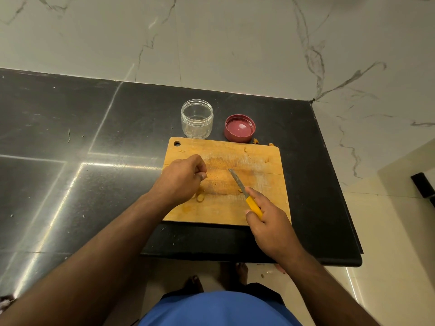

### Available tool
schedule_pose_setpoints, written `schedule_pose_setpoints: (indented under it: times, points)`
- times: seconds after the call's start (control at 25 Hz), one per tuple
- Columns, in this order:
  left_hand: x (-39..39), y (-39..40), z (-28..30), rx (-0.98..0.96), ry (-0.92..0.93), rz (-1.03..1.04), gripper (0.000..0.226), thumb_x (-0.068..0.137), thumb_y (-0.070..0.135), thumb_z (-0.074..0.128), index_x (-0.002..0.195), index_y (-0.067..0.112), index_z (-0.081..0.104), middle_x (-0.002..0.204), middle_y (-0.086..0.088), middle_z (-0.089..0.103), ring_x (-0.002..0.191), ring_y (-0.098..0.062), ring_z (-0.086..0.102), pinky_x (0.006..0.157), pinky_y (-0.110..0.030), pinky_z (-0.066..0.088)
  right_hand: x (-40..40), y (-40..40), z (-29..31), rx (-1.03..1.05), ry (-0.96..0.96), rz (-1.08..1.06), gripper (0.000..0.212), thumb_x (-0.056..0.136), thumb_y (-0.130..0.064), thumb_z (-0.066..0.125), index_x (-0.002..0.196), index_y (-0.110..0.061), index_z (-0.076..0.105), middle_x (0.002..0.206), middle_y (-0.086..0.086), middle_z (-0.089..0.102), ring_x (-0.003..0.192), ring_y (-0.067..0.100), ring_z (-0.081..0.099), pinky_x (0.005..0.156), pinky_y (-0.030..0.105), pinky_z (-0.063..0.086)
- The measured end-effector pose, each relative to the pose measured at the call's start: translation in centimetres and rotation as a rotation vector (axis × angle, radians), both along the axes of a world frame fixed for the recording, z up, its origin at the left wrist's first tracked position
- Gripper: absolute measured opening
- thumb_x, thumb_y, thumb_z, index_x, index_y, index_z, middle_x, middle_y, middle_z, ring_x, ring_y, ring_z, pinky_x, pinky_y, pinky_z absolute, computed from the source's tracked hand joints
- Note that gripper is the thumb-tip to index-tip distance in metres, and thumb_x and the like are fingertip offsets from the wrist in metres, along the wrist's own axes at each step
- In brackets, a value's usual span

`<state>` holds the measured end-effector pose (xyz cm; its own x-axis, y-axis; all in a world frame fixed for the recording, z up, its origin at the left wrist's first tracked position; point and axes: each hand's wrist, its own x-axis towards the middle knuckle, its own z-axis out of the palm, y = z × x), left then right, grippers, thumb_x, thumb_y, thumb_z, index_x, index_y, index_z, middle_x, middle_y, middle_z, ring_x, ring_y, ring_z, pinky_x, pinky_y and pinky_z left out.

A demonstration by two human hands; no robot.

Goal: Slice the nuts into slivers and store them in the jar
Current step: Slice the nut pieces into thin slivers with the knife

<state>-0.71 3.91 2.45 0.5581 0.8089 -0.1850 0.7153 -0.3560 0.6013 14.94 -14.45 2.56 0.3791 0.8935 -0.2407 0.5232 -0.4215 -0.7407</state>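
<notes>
Black counter (94, 128), right hand (270, 222) gripping knife (244, 194)

A clear jar (197, 119) is standing upright and open on the counter (70, 128). Nut pieces (200, 197) are lying scattered over a wooden cutting board (266, 184) just beside it.

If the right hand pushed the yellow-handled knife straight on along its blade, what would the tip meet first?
Probably nothing solid soon: from the right hand, the yellow-handled knife points up-left across bare wooden cutting board, towards the clear plastic jar standing just beyond its far edge. Blade height is unclear.
</notes>
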Motion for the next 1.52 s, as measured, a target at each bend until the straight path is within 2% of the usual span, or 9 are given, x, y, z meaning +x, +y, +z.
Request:
schedule_pose_setpoints:
  times: [0.12,0.24,0.4,0.52,0.64,0.96,1.16,1.36,1.52]
  points:
    - [1.0,0.0,-0.2,-0.033,-0.014,-0.007,0.018,0.100,0.017,0.058,0.115,0.025,0.062,0.106,0.011,0.060,0.098,-0.011,0.057,0.081,-0.028,0.053,0.1,-0.2,0.2,-0.007,-0.005,-0.003,0.053,0.102,-0.023,0.049,0.150,-0.039,0.033,0.151,-0.013,0.039,0.113,-0.007,0.040,0.090,0.012,0.036]
    - [2.1,0.5,-0.6,-0.079,-0.004,-0.005,0.014,0.098,0.019,0.062,0.109,0.028,0.061,0.101,0.011,0.063,0.092,-0.010,0.060,0.077,-0.029,0.056,0.3,-0.3,0.1,-0.007,-0.013,-0.012,0.054,0.102,-0.024,0.049,0.150,-0.040,0.033,0.152,-0.013,0.039,0.116,-0.006,0.037,0.094,0.015,0.036]
    - [3.5,1.3,-1.2,-0.090,0.030,-0.041,0.020,0.097,0.020,0.063,0.112,0.030,0.070,0.113,0.006,0.070,0.101,-0.012,0.062,0.089,-0.037,0.057,0.6,-0.6,0.1,-0.019,-0.014,-0.009,0.054,0.102,-0.024,0.049,0.150,-0.040,0.033,0.151,-0.013,0.039,0.114,-0.004,0.040,0.085,0.011,0.038]
    - [3.6,1.4,-1.6,-0.017,0.062,-0.008,0.033,0.095,0.021,0.066,0.127,0.030,0.066,0.121,0.008,0.068,0.113,-0.015,0.060,0.097,-0.043,0.053,0.8,-0.7,0.1,-0.010,-0.011,-0.012,0.053,0.102,-0.024,0.049,0.150,-0.040,0.033,0.152,-0.012,0.040,0.122,0.002,0.044,0.098,0.024,0.045]
    - [3.3,1.4,-2.3,0.026,0.102,0.042,0.034,0.090,0.029,0.072,0.125,0.030,0.067,0.117,0.009,0.070,0.113,-0.017,0.058,0.095,-0.047,0.052,0.8,-0.6,0.2,-0.009,-0.007,-0.016,0.053,0.102,-0.024,0.048,0.150,-0.040,0.033,0.153,-0.011,0.039,0.131,0.006,0.042,0.108,0.031,0.043]
    - [3.7,0.2,-2.7,0.185,0.153,0.093,0.029,0.090,0.044,0.069,0.116,0.031,0.071,0.110,0.010,0.070,0.109,-0.018,0.052,0.090,-0.043,0.045,-0.2,0.4,0.4,-0.011,-0.016,0.044,0.052,0.103,-0.022,0.043,0.152,-0.035,0.031,0.153,-0.008,0.039,0.124,0.000,0.038,0.100,0.019,0.035]
    - [3.9,0.1,-2.8,0.154,0.125,0.080,0.029,0.090,0.041,0.069,0.117,0.032,0.071,0.112,0.010,0.070,0.111,-0.018,0.052,0.091,-0.043,0.046,-0.4,0.6,0.4,-0.029,-0.017,0.044,0.052,0.104,-0.023,0.043,0.152,-0.037,0.030,0.146,-0.011,0.041,0.098,-0.013,0.045,0.075,0.001,0.037]
    - [3.6,0.5,-2.7,0.136,0.128,0.103,0.030,0.090,0.044,0.067,0.118,0.033,0.071,0.112,0.012,0.070,0.113,-0.018,0.052,0.091,-0.043,0.044,-0.6,1.0,0.4,-0.007,-0.040,0.065,0.052,0.104,-0.022,0.041,0.153,-0.034,0.029,0.154,-0.009,0.037,0.126,-0.003,0.035,0.100,0.013,0.027]
    - [3.5,0.3,-2.9,0.135,0.121,0.108,0.028,0.090,0.044,0.068,0.115,0.033,0.072,0.110,0.012,0.070,0.112,-0.017,0.053,0.092,-0.044,0.043,-1.1,1.5,0.3,-0.026,-0.091,0.118,0.053,0.105,-0.020,0.038,0.155,-0.030,0.026,0.153,-0.006,0.039,0.127,0.001,0.040,0.101,0.016,0.033]
